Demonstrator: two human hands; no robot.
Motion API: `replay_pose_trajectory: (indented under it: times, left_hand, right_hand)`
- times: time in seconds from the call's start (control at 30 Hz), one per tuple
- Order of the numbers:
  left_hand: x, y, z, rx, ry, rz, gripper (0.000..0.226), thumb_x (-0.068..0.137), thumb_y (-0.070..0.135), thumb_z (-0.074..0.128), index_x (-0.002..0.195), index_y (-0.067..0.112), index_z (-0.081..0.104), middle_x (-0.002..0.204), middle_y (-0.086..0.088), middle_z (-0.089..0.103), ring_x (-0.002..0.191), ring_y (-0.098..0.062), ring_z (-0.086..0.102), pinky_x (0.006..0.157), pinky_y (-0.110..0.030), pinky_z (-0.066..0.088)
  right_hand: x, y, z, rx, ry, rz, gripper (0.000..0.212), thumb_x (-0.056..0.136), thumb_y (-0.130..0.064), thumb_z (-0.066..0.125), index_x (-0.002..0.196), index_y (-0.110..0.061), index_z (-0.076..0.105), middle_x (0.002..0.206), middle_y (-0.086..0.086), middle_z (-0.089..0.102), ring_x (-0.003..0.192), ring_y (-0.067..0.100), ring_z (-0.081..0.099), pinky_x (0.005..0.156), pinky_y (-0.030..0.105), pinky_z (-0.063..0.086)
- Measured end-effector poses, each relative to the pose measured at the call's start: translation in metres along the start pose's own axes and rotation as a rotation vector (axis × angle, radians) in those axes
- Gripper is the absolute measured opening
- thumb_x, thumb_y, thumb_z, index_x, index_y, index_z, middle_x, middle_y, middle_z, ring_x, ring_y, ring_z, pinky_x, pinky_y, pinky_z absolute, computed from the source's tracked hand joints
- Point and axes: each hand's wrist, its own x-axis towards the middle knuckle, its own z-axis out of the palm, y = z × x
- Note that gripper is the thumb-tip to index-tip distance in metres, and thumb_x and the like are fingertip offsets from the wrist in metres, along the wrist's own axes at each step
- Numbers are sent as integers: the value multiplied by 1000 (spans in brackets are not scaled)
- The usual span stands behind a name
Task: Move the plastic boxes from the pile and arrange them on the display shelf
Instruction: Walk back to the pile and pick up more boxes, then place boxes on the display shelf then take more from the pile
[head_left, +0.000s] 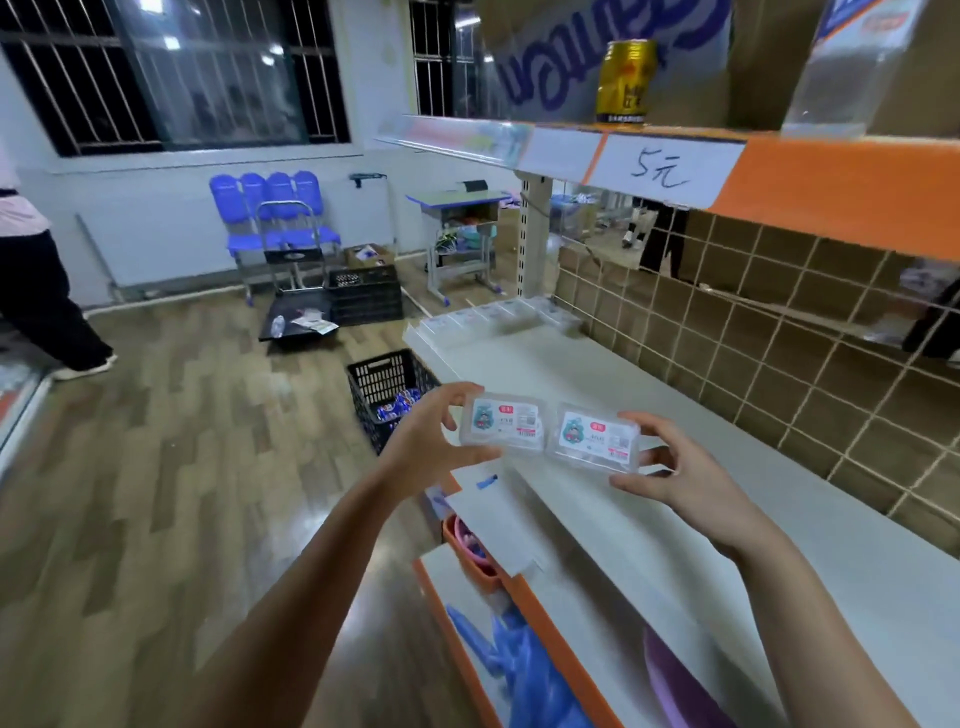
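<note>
Two plastic boxes (548, 434) side by side, left hand (441, 441) grip pinching one, right hand (675, 467) grip the other

Wood-pattern floor (156, 467), barred windows (208, 78), blue chairs (275, 208)

The two boxes (550, 434) were clear glossy plastic with paper labels. The shelf (675, 519) looked smooth, matt white. The floor (182, 467) was shiny wood-look board, the crate (387, 387) black plastic, the can (626, 80) gold metal.
</note>
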Motion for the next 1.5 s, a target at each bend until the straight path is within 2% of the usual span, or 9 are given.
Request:
replay_pose_trajectory:
  times: [0.2, 0.33, 0.5, 0.6, 0.73, 0.87, 1.07, 1.37, 1.5]
  left_hand:
    - [59, -47, -14, 31, 6, -29, 67, 65, 16, 85, 124, 21, 54, 103, 28, 43, 99, -9, 49, 82, -24, 48]
    - [99, -82, -24, 18, -53, -43, 67, 66, 18, 85, 124, 26, 52, 104, 26, 48, 96, -4, 54, 76, -17, 48]
    - [156, -136, -37, -45, -147, -27, 67, 64, 24, 86, 116, 43, 50, 115, 16, 52, 94, -15, 60, 85, -38, 53]
    - [195, -162, -52, -39, -210, -2, 69, 65, 29, 85, 124, 36, 51, 117, 14, 53, 91, -9, 59, 84, -24, 50]
    - [245, -187, -70, -50, -298, 53, 63, 70, 28, 83, 125, 33, 52, 103, 28, 48, 81, -2, 48, 66, -5, 37]
    - [290, -204, -69, -73, -375, 98, 66, 71, 34, 81, 128, 36, 50, 110, 18, 55, 88, -9, 50, 69, -15, 38]
    - [340, -215, -42, -123, -485, 133, 59, 71, 30, 82, 122, 34, 52, 109, 12, 58, 85, -6, 53, 60, -9, 41]
    - [398, -222, -9, -47, -521, 213, 66, 69, 43, 80, 127, 37, 49, 112, 15, 59, 90, -11, 57, 69, -16, 44]
    - [415, -232, 2, -88, -541, 198, 64, 68, 38, 82, 124, 39, 50, 114, 11, 60, 90, -16, 57, 77, -26, 49]
  right_hand:
    - [83, 4, 20, -46, -29, 14, 56, 75, -8, 76, 118, -35, 52, 121, -11, 53, 80, 1, 57, 73, 16, 46]
    - [128, 9, 40, -55, -21, 33, 57, 75, -6, 76, 116, -38, 52, 121, -8, 53, 76, -1, 56, 74, 18, 45]
    - [183, 12, 72, -46, 50, 81, 59, 75, -4, 76, 120, -34, 53, 122, -6, 55, 74, 1, 56, 70, 12, 46]
    - [213, 10, 94, -22, 123, 117, 60, 75, -5, 76, 122, -34, 53, 120, -3, 57, 75, 3, 56, 67, 10, 46]
    - [246, 4, 116, 14, 230, 167, 60, 75, -7, 76, 123, -35, 53, 120, -5, 58, 81, 8, 58, 71, 19, 46]
    - [268, -1, 126, 22, 328, 225, 59, 75, -10, 76, 123, -35, 52, 120, -7, 58, 89, 15, 60, 75, 23, 47]
    - [294, 1, 118, -71, 415, 332, 60, 79, -21, 75, 131, -34, 46, 124, -9, 53, 98, 10, 57, 73, 20, 44]
    - [358, 37, 92, -166, 556, 410, 65, 78, -17, 76, 135, -21, 45, 118, -7, 52, 76, 4, 54, 59, 15, 40]
    - [380, 55, 86, -199, 567, 467, 69, 76, -14, 78, 136, -16, 45, 131, 2, 52, 86, 13, 56, 72, 23, 42]
